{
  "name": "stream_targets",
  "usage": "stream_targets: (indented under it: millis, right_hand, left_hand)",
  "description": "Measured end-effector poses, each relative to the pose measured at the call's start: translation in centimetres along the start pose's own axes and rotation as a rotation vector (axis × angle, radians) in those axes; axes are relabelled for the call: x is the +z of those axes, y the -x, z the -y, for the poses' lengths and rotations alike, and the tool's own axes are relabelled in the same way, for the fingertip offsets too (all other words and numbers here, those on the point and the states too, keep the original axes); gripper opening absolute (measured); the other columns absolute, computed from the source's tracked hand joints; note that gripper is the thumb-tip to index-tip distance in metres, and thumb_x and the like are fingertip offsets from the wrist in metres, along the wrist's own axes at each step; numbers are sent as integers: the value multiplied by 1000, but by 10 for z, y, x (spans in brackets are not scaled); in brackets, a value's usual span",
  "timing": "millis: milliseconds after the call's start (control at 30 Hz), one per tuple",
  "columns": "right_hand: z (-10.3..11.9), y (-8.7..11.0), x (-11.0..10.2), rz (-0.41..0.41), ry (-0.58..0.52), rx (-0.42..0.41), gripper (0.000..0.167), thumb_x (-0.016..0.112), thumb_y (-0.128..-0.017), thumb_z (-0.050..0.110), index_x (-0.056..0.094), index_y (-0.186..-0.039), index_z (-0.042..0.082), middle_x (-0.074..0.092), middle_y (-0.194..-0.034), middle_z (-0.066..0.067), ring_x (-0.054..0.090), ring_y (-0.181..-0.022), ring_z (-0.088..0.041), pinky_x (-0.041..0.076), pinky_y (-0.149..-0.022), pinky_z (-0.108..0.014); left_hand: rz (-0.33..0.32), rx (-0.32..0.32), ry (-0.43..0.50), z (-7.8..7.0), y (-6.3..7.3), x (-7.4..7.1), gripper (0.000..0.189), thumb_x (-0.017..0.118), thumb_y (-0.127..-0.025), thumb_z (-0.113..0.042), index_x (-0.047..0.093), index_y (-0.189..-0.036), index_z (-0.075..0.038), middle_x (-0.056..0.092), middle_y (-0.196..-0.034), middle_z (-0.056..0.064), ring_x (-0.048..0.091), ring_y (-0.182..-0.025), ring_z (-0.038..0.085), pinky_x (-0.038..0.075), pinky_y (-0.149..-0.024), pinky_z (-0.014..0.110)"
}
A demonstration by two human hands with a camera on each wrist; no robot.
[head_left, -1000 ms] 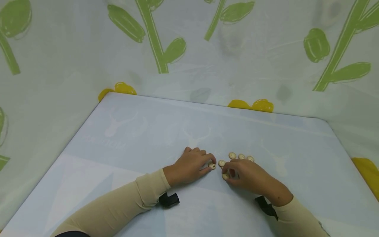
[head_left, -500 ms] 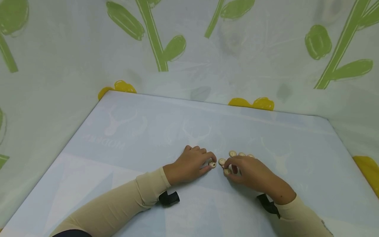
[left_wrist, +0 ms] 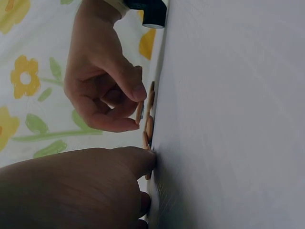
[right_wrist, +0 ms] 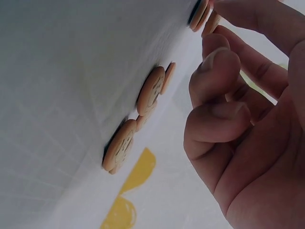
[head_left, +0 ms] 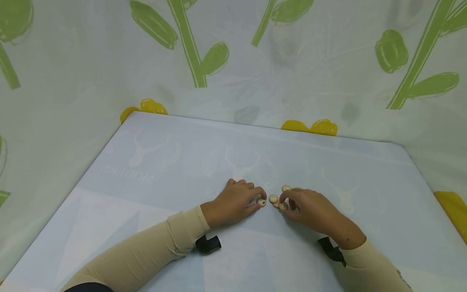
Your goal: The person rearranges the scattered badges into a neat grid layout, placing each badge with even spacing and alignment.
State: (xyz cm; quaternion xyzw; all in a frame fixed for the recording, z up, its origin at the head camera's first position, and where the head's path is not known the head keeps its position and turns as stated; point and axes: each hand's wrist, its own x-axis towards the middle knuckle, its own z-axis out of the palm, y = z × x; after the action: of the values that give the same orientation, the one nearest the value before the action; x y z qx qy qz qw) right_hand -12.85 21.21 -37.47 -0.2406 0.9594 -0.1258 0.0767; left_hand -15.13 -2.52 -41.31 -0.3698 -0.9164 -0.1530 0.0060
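My left hand rests on the table at the centre, thumb and forefinger around a round wooden button. To its right, my right hand pinches another wooden button between thumb and forefinger. In the left wrist view this pinched button stands on edge, raised off the tabletop. Two overlapping buttons lie between the hands, the upper button pale with small holes. One button shows just beyond the right fingers. In the right wrist view, several buttons lie flat on the tabletop beside the hand.
The table has a pale blue-white cover with faint deer prints. Behind it hangs a curtain with green stems and yellow flowers. A black wrist mount sits under the left cuff, and another black mount under the right.
My right hand has moved slightly away from the body and rightward with its button, now beside the overlapping pair and covering most of the back row. The left hand has stayed in place.
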Motion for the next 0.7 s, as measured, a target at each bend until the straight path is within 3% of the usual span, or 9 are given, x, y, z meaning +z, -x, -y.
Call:
stream_targets:
  millis: [467,700]
  right_hand:
    - [-2,-1,-1,-19,21,32,14,75,-88,17,69,-100,18,49,-67,10,43,-61,-5,36,-54,-22]
    - [-3,-2,-1,-24,36,74,17,76,-88,17,69,-103,17,50,-65,9,43,-59,-6,37,-52,-23]
  left_hand:
    - [21,-13,8,2,1,1,22,62,-99,-38,65,-120,-33,58,-84,-12,50,-83,9,34,-77,32]
    - [1,-6,8,3,0,3,21,62,-99,-37,65,-120,-33,60,-86,-12,54,-85,10,35,-76,33]
